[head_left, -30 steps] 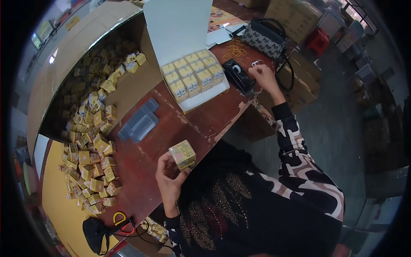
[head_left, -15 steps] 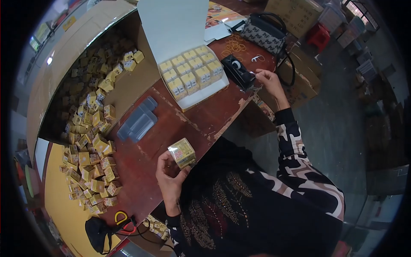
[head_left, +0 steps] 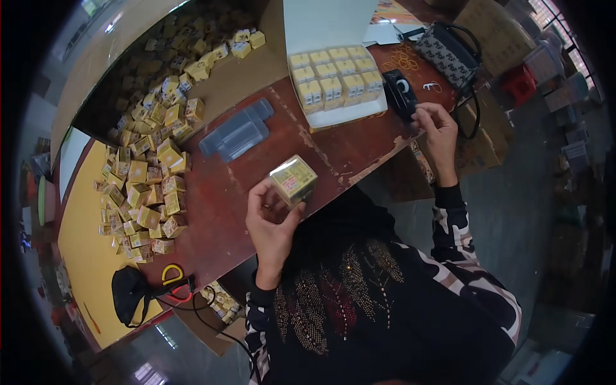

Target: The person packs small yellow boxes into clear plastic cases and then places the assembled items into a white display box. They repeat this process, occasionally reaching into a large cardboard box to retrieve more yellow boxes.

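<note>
My left hand grips a clear-wrapped yellow box with printed sides, holding it above the near edge of the table. Thumb and fingers press on its lower part. At the right, my right hand has thumb and forefinger pinched together beside a black tape dispenser with a white roll core. Whatever lies between those fingertips is too small to make out. Behind the held box stands an open white carton, its lid raised, packed with rows of similar yellow boxes.
Clear plastic cases lie on the red table. Loose small yellow boxes spill from a large cardboard box. Rubber bands and a patterned handbag lie at the back right. Yellow-handled scissors rest near a black pouch.
The view has swung, shifting the table contents right and up. My left hand still holds the box. My right hand's pinched fingers have moved slightly toward me along the dispenser.
</note>
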A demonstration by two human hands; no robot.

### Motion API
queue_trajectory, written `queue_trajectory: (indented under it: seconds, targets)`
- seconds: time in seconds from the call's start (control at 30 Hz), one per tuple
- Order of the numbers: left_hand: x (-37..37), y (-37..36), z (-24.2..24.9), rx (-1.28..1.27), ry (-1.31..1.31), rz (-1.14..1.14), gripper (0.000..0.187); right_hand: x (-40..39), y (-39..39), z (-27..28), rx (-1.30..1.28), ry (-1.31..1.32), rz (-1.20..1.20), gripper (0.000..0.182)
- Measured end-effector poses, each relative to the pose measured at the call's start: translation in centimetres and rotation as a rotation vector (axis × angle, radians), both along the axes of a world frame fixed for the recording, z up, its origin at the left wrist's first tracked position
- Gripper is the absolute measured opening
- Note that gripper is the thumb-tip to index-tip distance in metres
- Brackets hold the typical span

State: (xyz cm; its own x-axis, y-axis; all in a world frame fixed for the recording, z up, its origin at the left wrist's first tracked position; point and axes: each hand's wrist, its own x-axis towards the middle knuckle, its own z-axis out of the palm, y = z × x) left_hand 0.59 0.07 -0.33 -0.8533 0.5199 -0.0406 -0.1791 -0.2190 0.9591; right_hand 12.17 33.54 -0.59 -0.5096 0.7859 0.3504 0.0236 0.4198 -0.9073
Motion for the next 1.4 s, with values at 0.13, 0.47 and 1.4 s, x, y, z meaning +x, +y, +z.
queue_trajectory:
  seconds: [0.13,0.47,1.4]
  targets:
    - [0.2,0.2,-1.0,-0.088,0.235,0.096,0.054,-1.9,-10.7,4.8,-0.371,0.077,0.605,0.052]
    - [0.0,-0.2,-0.6,-0.164,0.602,0.227,0.053,-4.2,-16.5,3.7,-0.716,-0.019,0.95,0.066]
    - [-1.4,-0.5,-0.5,-0.189,1.421,0.166,0.04,-9.3,-10.3,3.8,-0.43,-0.402,1.227,0.057]
